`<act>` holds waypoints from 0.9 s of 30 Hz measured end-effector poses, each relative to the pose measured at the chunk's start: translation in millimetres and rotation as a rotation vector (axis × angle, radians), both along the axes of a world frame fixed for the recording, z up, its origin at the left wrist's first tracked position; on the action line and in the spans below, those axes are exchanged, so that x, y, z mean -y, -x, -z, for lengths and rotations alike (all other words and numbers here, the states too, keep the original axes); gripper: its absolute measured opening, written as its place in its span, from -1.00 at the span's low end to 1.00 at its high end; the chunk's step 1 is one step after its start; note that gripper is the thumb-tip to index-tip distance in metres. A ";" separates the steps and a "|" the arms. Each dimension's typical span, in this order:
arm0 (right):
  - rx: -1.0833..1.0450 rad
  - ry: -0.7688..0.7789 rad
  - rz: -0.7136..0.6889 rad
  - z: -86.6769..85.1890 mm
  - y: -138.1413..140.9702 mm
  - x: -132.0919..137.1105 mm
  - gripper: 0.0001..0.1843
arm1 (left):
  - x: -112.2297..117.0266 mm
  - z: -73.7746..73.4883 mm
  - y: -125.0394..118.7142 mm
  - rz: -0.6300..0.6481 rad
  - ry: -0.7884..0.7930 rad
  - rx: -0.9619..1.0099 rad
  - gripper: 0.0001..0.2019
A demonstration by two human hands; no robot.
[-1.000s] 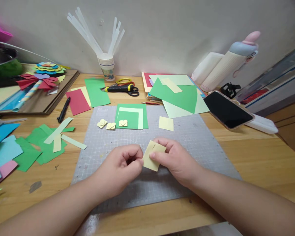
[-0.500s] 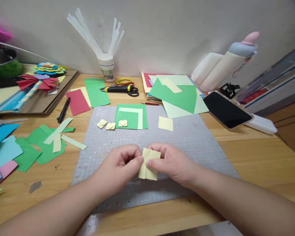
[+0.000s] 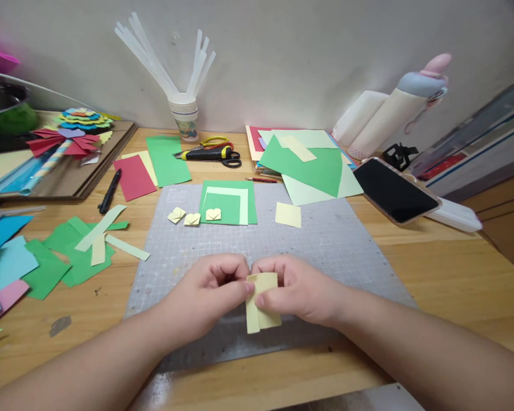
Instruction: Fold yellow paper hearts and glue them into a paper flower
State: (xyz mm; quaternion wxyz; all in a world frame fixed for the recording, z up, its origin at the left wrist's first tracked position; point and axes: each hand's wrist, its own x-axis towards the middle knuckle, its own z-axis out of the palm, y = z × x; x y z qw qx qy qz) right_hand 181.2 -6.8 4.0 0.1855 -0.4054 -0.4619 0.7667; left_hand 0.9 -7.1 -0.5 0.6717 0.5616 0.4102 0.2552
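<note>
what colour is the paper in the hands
The paper is plain pale yellow; it shows best in the head view.

Bare left hand point(image 3: 218, 288) and bare right hand point(image 3: 297, 288) close together, thumbs pointing inward.
The bare left forearm point(image 3: 107, 348) slants up from the lower left corner, the bare right forearm point(image 3: 406, 334) from the lower right, both wrists nearly straight. On the left, the fingers point(image 3: 235, 265) curl inward with the thumb point(image 3: 239, 292) laid out in a pinch; a dark hollow shows between them. The right hand pinches too, its thumb point(image 3: 272, 298) stretched flat, slightly lower than the left one, its fingers bent behind. The curled knuckles almost meet; whether they touch is unclear.
</note>
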 end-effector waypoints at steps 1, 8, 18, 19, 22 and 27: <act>-0.013 0.007 0.000 0.0 -0.1 0.2 -0.89 | 0.5 0.1 0.0 0.001 -0.001 -0.005 -0.76; -0.015 0.040 -0.041 -1.7 0.1 0.1 -0.91 | 0.8 0.7 2.9 0.033 -0.128 -0.061 -0.65; 0.030 -0.063 0.184 3.3 2.2 -1.0 -0.85 | 0.5 -3.3 -4.1 0.000 -0.159 -0.104 -0.75; 0.032 -0.073 0.191 4.0 2.3 -0.6 -0.83 | 1.0 -3.2 -4.7 -0.008 -0.156 -0.103 -0.76; 0.021 -0.123 0.248 5.1 2.5 0.2 -0.82 | 0.9 -2.3 -4.7 -0.010 -0.139 -0.099 -0.78; -0.008 -0.140 0.315 6.0 2.6 0.3 -0.82 | 0.2 -0.7 -1.5 -0.001 -0.217 -0.162 -0.75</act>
